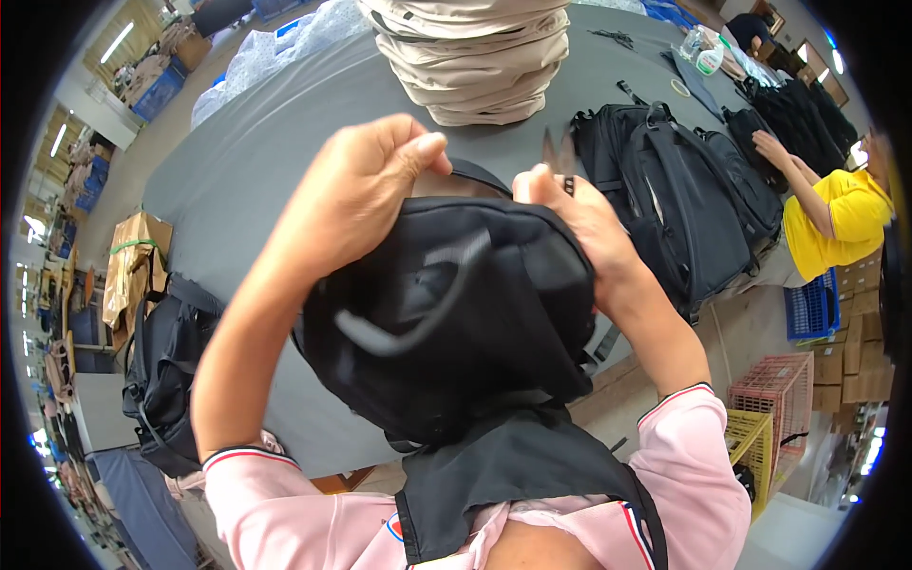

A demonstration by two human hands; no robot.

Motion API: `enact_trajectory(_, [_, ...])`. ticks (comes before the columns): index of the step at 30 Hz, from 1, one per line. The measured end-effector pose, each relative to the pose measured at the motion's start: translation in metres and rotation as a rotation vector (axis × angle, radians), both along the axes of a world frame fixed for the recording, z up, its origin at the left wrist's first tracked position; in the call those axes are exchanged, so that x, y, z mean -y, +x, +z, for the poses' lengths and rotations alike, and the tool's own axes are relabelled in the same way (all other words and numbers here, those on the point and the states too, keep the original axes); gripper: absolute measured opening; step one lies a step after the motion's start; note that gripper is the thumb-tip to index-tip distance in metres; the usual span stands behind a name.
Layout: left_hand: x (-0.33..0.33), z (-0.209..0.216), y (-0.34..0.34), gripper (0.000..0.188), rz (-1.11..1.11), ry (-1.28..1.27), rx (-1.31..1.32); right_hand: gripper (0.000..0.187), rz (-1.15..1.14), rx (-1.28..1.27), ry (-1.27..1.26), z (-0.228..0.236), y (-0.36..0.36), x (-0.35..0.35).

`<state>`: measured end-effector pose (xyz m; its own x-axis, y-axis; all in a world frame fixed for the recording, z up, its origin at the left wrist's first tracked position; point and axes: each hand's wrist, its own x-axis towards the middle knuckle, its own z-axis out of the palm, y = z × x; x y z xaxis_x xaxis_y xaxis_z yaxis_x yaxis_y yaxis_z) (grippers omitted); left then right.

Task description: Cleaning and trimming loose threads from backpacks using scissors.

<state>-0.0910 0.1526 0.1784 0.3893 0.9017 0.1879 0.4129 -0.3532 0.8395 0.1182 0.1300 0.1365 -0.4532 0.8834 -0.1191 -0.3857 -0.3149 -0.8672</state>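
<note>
While the bag (pixel 484 342) fills the near middle, the right hand (pixel 591 223) holds scissors (pixel 567 163) at its far right; the left hand (pixel 370 176), at its left, pinches fingers narrow, on what I cannot tell.

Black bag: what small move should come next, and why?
Probably steady the bag with the left hand before any snip: the right hand holds scissors, blades exposed, and the strap across the bag shows blurred.
</note>
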Motion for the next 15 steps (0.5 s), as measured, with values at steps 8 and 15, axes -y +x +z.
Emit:
enact_trajectory(8, [-0.037,0.057,-0.013,0.025,-0.055,-0.301,-0.063,0.038,-0.005,-0.216,0.215,0.050,-0.018,-0.025])
enact_trajectory(15, [-0.145,-0.068,-0.051,0.042,0.050,-0.586,-0.111,0.040,-0.504,0.249,-0.112,-0.110,0.008,-0.140])
